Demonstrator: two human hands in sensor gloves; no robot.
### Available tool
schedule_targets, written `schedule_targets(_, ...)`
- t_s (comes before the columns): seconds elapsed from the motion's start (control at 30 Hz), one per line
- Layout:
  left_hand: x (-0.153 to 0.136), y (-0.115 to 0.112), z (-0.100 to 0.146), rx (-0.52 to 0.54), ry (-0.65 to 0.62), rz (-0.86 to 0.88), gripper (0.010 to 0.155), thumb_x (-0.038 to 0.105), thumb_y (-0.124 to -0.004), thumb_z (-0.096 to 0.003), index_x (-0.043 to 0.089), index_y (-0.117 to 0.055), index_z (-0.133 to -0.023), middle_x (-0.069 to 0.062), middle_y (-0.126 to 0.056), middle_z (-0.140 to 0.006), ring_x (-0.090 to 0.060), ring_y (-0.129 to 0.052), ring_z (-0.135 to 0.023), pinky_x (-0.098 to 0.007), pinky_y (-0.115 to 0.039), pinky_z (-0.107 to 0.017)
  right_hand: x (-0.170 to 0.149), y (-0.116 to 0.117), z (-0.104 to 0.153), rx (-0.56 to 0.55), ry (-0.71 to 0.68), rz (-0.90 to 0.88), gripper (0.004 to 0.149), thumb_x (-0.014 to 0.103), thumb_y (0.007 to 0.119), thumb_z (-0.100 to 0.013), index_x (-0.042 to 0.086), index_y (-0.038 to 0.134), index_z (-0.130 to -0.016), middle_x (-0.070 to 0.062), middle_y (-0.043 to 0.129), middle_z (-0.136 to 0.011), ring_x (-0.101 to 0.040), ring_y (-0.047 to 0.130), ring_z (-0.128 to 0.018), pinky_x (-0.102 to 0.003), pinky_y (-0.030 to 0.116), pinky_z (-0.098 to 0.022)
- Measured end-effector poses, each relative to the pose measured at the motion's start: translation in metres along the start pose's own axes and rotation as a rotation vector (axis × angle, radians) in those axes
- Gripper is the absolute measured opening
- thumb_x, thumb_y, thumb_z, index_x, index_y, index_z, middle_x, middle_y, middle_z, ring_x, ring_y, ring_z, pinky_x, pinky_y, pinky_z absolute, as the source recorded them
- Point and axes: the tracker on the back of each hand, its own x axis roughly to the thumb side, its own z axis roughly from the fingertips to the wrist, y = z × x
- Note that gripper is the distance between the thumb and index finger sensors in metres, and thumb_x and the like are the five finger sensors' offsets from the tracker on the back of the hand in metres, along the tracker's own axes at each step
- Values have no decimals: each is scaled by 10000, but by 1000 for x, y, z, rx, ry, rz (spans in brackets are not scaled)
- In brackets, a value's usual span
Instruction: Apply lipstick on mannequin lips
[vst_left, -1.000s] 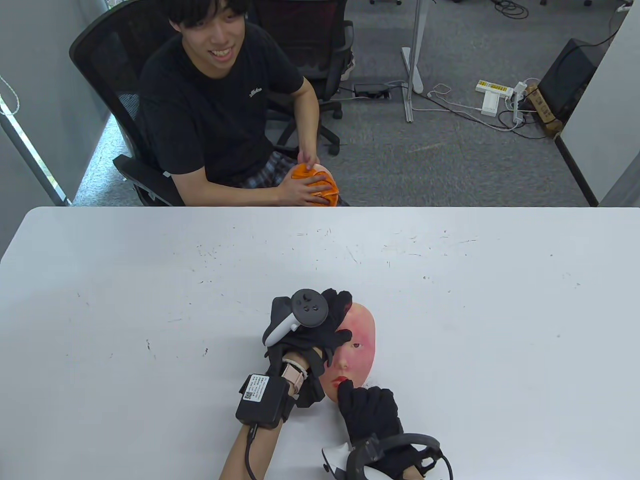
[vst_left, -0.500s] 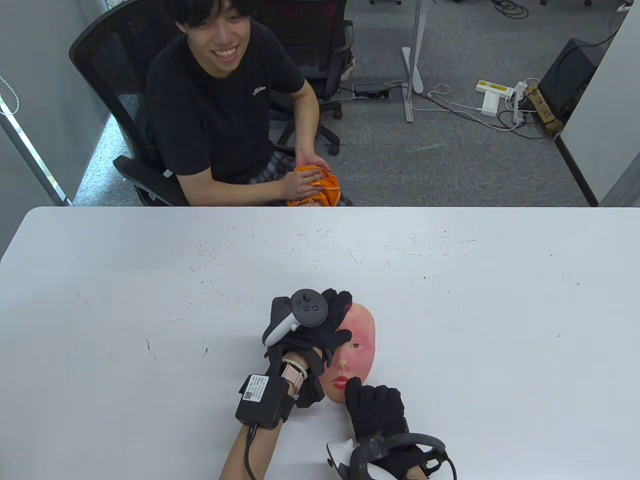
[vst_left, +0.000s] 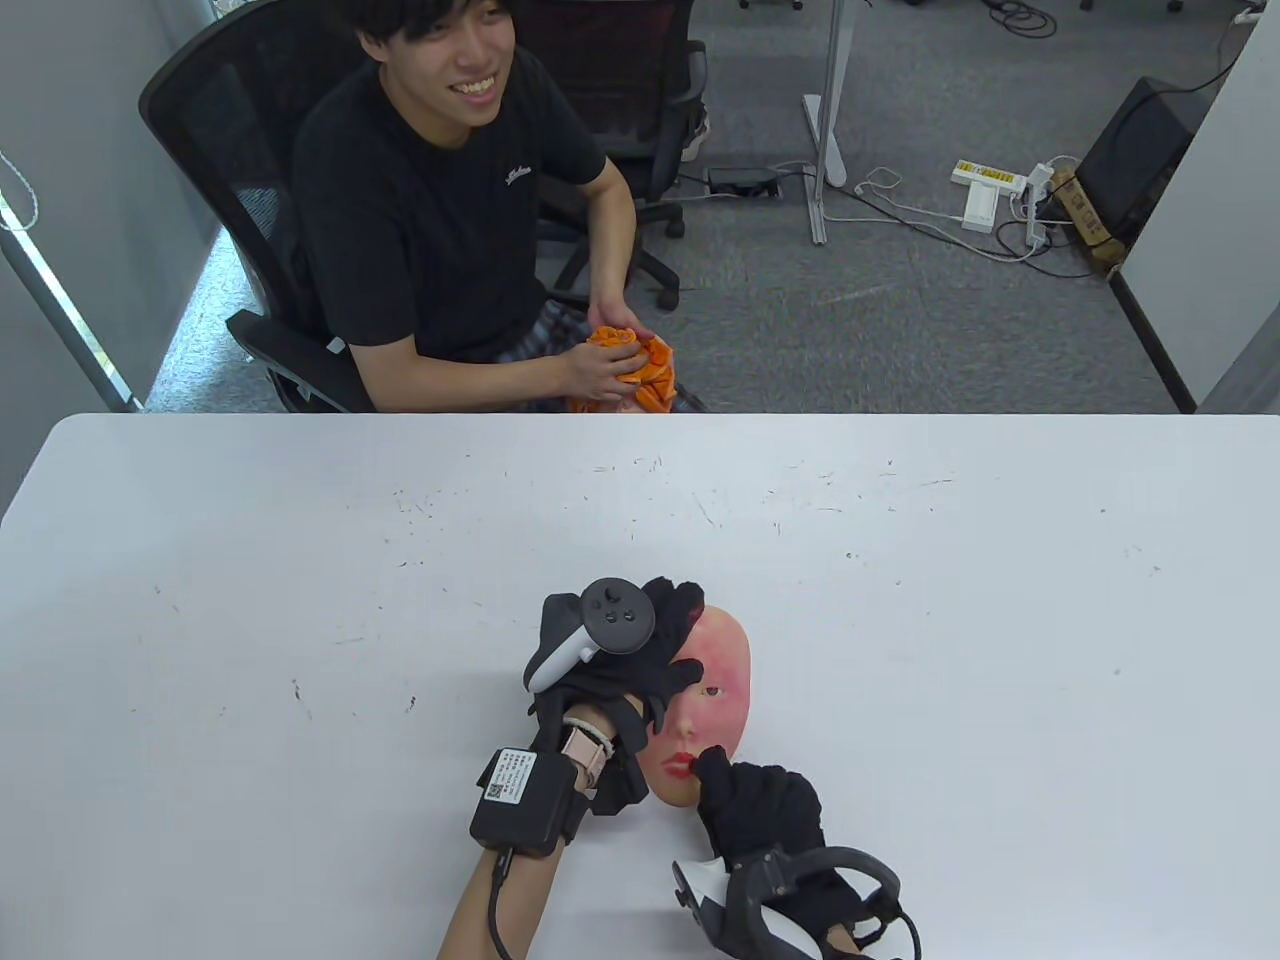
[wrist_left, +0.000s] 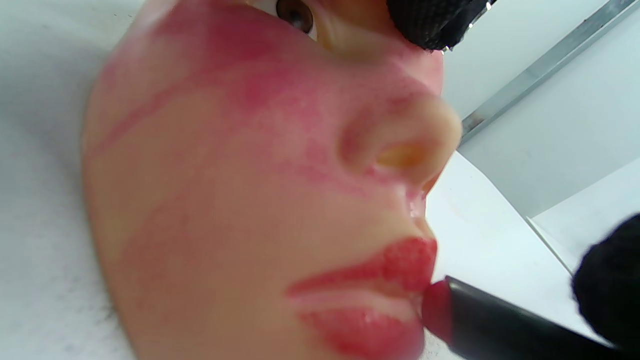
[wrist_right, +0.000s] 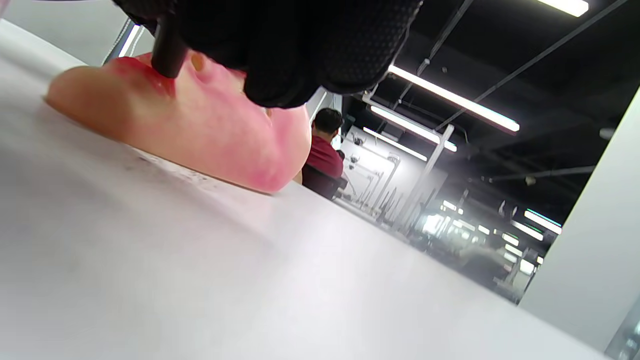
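A face mask (vst_left: 715, 690) lies on the white table (vst_left: 300, 560), close to the near edge, with its chin toward the person wearing the gloves. From above, the left hand (vst_left: 625, 655) rests on the left side of the mask with its fingers laid over the forehead and one eye, pressing it down. The right hand (vst_left: 760, 805) sits just below the chin, curled up tight, and its fingers hide what it holds. The camera on the left wrist shows what the top camera cannot: a lipstick (wrist_left: 480, 322) with a black tube and a red tip, and the tip touches the middle of the lips (wrist_left: 380, 295), where the top lip and bottom lip meet. Both lips are already red, and pink smears run over the cheek (wrist_left: 260, 100) and beside the nose (wrist_left: 405, 140). One black fingertip (wrist_left: 430, 22) of the left hand sits by the eye. The camera on the right wrist looks along the table and shows the mask (wrist_right: 200, 135) from the side, with the right hand's fingers (wrist_right: 300, 45) wrapped around the black tube (wrist_right: 167, 55), which points down onto the mouth. Across the table a man in a black shirt (vst_left: 440, 200) sits in a chair (vst_left: 210, 150) and squeezes an orange cloth (vst_left: 640, 365).
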Motion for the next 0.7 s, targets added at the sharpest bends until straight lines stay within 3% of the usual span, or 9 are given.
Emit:
schedule_targets(0.5,0,0,0,-2,6,-1,807,452,-696,-484,492,-175,-1099,75,-45,-1180,-249,-75,-1095,-503,-207,-821,-14,10,-5,179,42,-254,510,484,685,-437,280,702,-904,103,888,-642,-137,954,-581,-361,828,-495)
schedule_targets(0.7,0,0,0,-4,2,4,806,452,-695,-486,489,-173,-1100,77,-44,-1179,-247,-71,-1095,-501,-204,-822,-15,15,-7,197,75,-463,513,441,696,-443,245,687,-917,48,867,-664,-199,915,-606,-412,773,-520)
